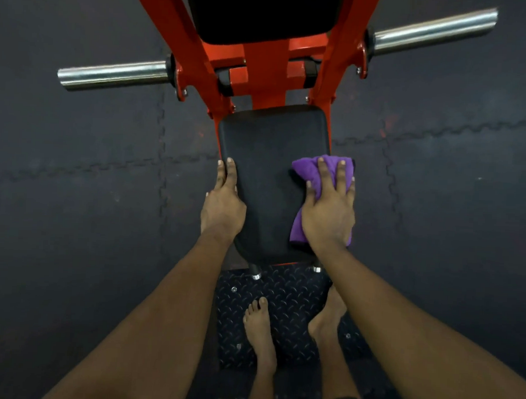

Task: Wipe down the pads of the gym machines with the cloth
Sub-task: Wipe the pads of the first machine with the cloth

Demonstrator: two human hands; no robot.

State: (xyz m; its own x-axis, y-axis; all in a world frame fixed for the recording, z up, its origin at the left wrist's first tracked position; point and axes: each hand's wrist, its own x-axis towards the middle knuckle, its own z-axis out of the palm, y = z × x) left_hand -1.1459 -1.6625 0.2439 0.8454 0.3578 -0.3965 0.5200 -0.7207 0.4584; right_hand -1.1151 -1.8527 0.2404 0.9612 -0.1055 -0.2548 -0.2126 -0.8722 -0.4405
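Note:
A black padded seat (269, 157) of an orange-framed gym machine lies below me in the head view. My right hand (330, 210) presses a folded purple cloth (307, 168) flat onto the pad's right side, fingers spread and straight. On the pad's left edge rests my left hand (224, 204), its fingers lying along the rim and its thumb on top. A second black pad (259, 17) sits higher up on the frame, beyond both hands.
Two chrome weight pegs, a left peg (111, 74) and a right peg (434, 32), stick out sideways from the orange frame (260, 68). My bare feet stand on a black tread-plate footrest (288, 301) below the seat. Dark rubber floor tiles (77, 193) surround the machine.

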